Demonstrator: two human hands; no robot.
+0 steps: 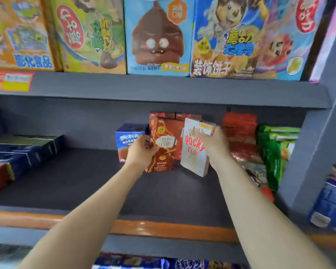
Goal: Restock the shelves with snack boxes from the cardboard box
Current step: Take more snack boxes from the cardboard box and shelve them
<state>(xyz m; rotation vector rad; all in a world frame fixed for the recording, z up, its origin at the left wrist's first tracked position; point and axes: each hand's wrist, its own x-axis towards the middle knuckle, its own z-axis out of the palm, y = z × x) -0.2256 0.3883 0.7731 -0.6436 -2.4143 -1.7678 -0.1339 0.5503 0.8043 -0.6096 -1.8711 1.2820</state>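
Brown snack box [162, 146]: upright on the middle shelf [85, 175], toward its back, its lower front corner reaching forward; more brown boxes of the same kind stand behind it.
White Pocky box [195, 147]: just right of the brown one, tilted, its top leaning back toward the rear row and its bottom edge near or on the shelf floor; whether it rests fully cannot be told.
Left hand [142, 152]: its grip is wrapped round the left edge of the brown snack box, fingers curled onto the front face.
Right hand [214, 142]: its grip pinches the upper right part of the white Pocky box, fingers over the top corner.
Step in hand: by my judgement, seating both boxes in the row at the back of the shelf.
Doing it well: stand the white box upright before letting go, face forward, flush beside the brown one; slide both back until they meet the rear boxes, so neither tips.
Risk: the leaning white box could topple forward if released while tilted.
Neighbours: a blue snack box [128, 140] just left of the brown one; red packets [240, 133] and green bags [275, 150] toward the shelf's right end; dark flat boxes [23, 150] at its left end.
Above: the upper shelf [163, 88] carries large cartoon-printed boxes.
Cardboard box: not in view.
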